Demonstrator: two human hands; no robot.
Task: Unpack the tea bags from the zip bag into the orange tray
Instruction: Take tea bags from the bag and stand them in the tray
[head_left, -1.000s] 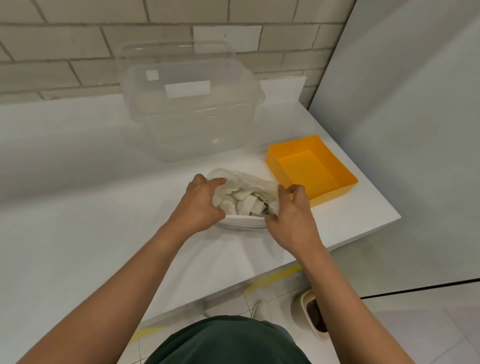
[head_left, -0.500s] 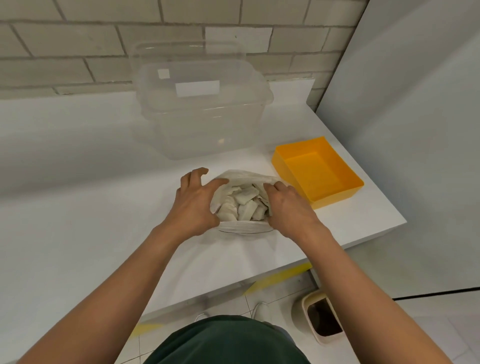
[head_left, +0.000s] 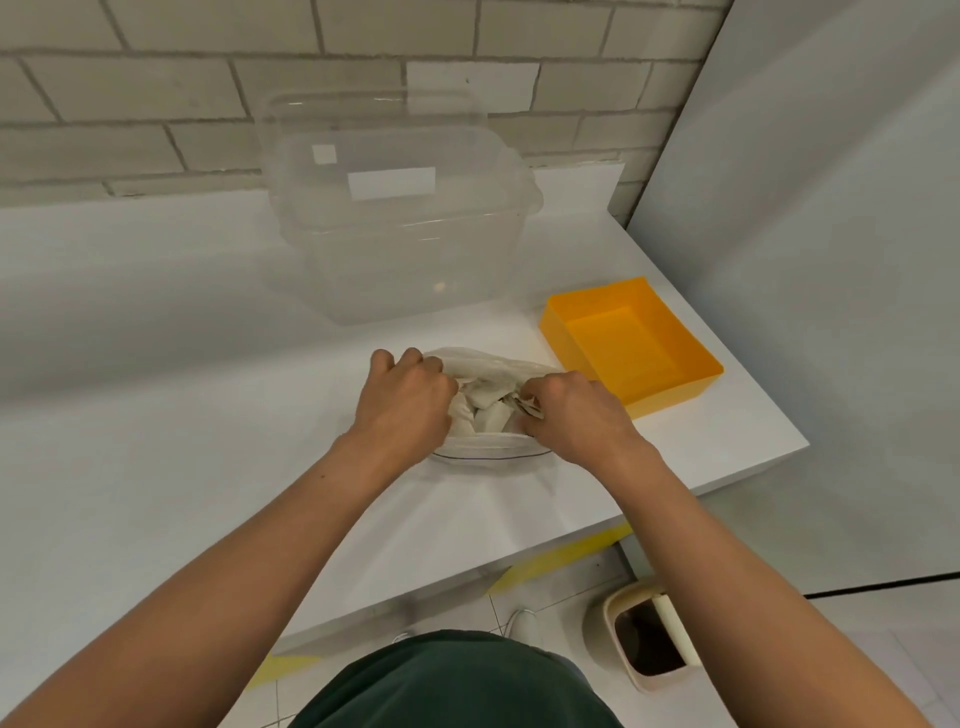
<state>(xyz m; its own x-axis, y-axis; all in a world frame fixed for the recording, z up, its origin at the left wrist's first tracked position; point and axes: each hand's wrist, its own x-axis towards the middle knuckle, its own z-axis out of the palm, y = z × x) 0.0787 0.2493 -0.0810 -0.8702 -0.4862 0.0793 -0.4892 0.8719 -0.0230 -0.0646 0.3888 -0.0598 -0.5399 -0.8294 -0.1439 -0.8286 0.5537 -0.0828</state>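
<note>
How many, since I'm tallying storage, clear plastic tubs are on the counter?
2. One clear tub stands just behind the zip bag. The second tub is directly behind the first, against the brick wall, and is mostly hidden by it. No others show.

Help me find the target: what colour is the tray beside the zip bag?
Orange; the tray shows best in the head view.
</note>
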